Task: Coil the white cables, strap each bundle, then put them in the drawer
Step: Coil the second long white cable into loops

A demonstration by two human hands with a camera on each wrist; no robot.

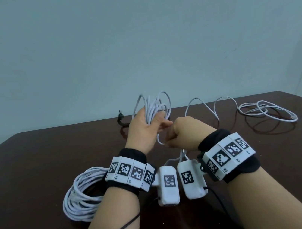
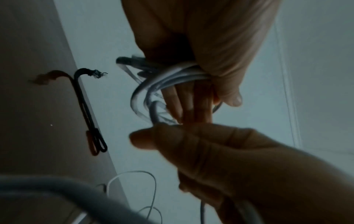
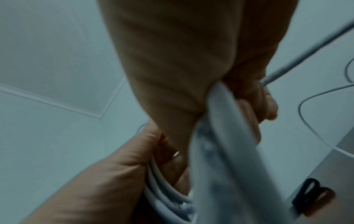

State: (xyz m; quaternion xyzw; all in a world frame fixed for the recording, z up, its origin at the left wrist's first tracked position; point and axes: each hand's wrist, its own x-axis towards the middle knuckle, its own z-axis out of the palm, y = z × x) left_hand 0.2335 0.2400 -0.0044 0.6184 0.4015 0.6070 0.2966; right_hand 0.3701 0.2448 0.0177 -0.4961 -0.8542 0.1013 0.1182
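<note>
My left hand [image 1: 148, 123] holds a bunch of white cable loops [image 1: 156, 105] above the middle of the dark table; in the left wrist view its fingers [image 2: 188, 103] and thumb close round the loops [image 2: 153, 84]. Just to its right, my right hand [image 1: 176, 133] is fisted on the same cable's free strand [image 1: 160, 142]; the right wrist view shows the strand [image 3: 226, 121] passing through the fist. The loose rest of that cable [image 1: 264, 110] trails over the table's right side. A finished white coil [image 1: 79, 195] lies under my left forearm. No drawer is in view.
A black strap [image 1: 121, 120] lies at the table's far edge [image 1: 68, 125], just left of my left hand; it also shows as a black strap [image 2: 90, 115] in the left wrist view. A pale wall stands behind the table. Thin black wires run from the wrist cameras.
</note>
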